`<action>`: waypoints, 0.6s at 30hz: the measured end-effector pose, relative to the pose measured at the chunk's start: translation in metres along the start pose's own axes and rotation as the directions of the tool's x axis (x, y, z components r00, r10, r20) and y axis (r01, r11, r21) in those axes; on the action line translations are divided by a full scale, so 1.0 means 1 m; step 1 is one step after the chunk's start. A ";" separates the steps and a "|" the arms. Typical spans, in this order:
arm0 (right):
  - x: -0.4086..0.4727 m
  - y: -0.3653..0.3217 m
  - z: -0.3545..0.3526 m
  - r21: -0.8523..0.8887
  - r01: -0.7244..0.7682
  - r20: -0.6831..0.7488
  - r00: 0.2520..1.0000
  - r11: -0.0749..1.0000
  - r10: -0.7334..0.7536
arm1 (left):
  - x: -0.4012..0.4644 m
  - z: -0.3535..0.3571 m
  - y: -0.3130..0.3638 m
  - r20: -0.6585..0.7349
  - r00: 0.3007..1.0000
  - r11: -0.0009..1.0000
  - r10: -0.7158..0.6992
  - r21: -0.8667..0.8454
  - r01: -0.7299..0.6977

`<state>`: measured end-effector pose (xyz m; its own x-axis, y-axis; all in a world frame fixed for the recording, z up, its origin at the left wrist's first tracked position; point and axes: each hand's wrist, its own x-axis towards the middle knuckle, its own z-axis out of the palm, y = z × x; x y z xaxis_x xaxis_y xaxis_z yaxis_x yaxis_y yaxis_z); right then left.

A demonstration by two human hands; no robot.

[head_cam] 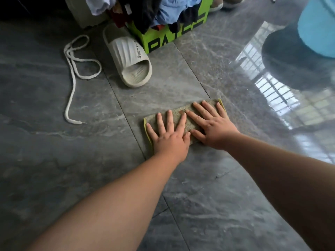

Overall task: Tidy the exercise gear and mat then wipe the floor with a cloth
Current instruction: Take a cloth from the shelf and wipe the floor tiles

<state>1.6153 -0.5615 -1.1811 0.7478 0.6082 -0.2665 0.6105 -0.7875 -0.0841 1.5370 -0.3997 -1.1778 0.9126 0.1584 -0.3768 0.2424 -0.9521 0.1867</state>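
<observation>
Lying under both flat hands: cloth (183, 116)

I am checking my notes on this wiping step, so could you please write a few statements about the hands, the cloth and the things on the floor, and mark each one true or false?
1. Both hands lie flat on the cloth. True: the left hand and right hand press on it with fingers spread.
2. The cloth is bunched up in one fist. False: it lies flat on the floor.
3. A white shoelace lies loose on the floor, left of the slipper. True.
4. The slipper rests on top of the cloth. False: it lies apart from the cloth, farther away, near the green box.
5. The green box is empty. False: clothes are piled in it.
</observation>
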 end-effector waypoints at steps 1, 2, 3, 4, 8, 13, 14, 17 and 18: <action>-0.017 0.001 0.003 0.002 -0.021 0.009 1.000 1.000 0.021 | -0.010 0.006 0.008 0.002 1.000 1.000 0.021 0.008 -0.021; -0.033 0.002 0.007 0.012 -0.041 0.019 0.999 0.999 0.041 | -0.021 0.011 0.015 0.009 0.999 0.999 0.038 0.012 -0.038; -0.051 0.001 0.010 0.026 -0.065 0.030 0.998 0.998 0.064 | -0.031 0.016 0.022 0.018 0.998 0.998 0.054 0.014 -0.054; -0.068 0.000 0.014 0.040 -0.092 0.039 0.995 0.995 0.090 | -0.041 0.021 0.029 0.030 0.997 0.997 0.070 0.016 -0.070; -0.140 -0.007 0.031 0.084 -0.218 0.072 0.975 0.972 0.212 | -0.085 0.040 0.052 0.093 0.984 0.986 0.154 0.044 -0.158; -0.221 -0.035 0.050 0.145 -0.408 0.125 0.911 0.901 0.393 | -0.137 0.062 0.065 0.188 0.929 0.927 0.319 0.139 -0.347; -0.234 -0.043 0.054 0.148 -0.447 0.136 0.893 0.882 0.430 | -0.144 0.066 0.064 0.206 0.912 0.908 0.354 0.155 -0.388; -0.258 -0.071 0.064 0.170 -0.575 0.161 0.818 0.801 0.553 | -0.152 0.069 0.058 0.253 0.855 0.843 0.453 0.190 -0.503; -0.257 -0.078 0.066 0.181 -0.611 0.167 0.791 0.770 0.589 | -0.150 0.069 0.057 0.265 0.844 0.831 0.466 0.196 -0.520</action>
<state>1.3583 -0.6626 -1.1696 0.9073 0.0008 -0.4204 -0.0340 -0.9966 -0.0753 1.3917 -0.4953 -1.1730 0.7961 -0.3793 -0.4716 -0.3382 -0.9250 0.1732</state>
